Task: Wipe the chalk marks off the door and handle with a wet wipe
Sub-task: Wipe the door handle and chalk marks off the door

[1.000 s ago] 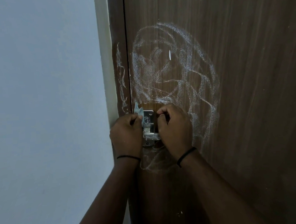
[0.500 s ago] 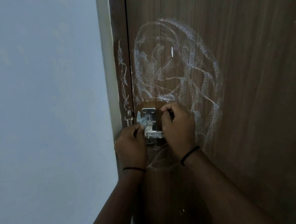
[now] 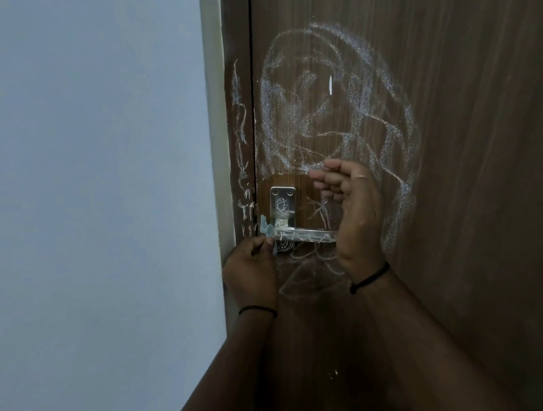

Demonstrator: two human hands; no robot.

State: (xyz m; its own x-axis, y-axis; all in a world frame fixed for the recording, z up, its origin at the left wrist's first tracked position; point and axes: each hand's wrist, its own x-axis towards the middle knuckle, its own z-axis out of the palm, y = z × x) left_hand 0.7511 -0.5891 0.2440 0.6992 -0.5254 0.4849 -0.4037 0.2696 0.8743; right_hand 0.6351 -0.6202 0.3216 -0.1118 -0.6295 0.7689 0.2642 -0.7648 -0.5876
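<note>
Wet wipe [image 3: 266, 228] pinched in left hand [image 3: 252, 271] at chalked handle [image 3: 303, 234]; right hand [image 3: 351, 210] loosely open, empty.

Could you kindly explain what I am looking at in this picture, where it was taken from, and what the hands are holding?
No machine here: the picture comes from a camera worn on a person's head, looking down at their own hands. They face a brown door scribbled with chalk marks. The left hand pinches a small wet wipe at the near end of the metal handle, which also bears chalk. The right hand is lifted off, fingers loosely curled, holding nothing. A pale wall stands on the left.
</note>
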